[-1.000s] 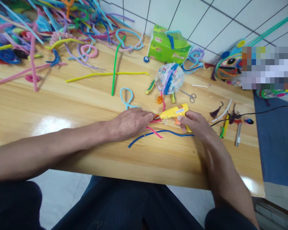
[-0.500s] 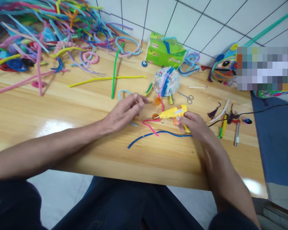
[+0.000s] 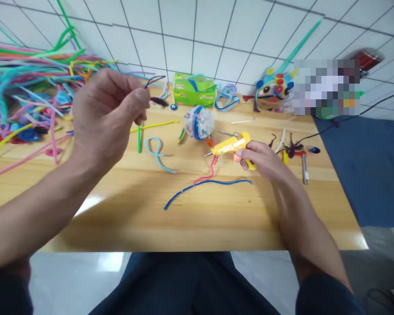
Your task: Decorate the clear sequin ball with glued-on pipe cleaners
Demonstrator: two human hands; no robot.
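Note:
My left hand (image 3: 110, 111) is raised above the table, thumb and fingers pinched on a small dark tassel (image 3: 158, 103) whose thin cord loop sticks out past the fingertips. In my right hand (image 3: 262, 159) is a yellow hot glue gun (image 3: 230, 144), its metal nozzle pointing left over the table. Just behind the nozzle sits a clear, speckled ball (image 3: 208, 123) with blue and purple bands. A pink pipe cleaner (image 3: 212, 168) trails in front of the ball. Nearer to me lies a long blue pipe cleaner (image 3: 213, 182); a curled light blue one (image 3: 156, 148) rests to the left.
Pipe cleaners (image 3: 36, 83) are heaped at the left. A green packet (image 3: 193, 92) stands by the tiled wall, near a decorated face craft (image 3: 272, 92). Scissors (image 3: 234, 134), more dark tassels (image 3: 293, 150) and a utility knife (image 3: 305, 168) lie at the right, near a black cable (image 3: 335, 123).
My left hand has risen from the table and moved left, now showing the tassel in its pinch. The glue gun stays in my right hand, nozzle slightly higher. The camera view has tilted up.

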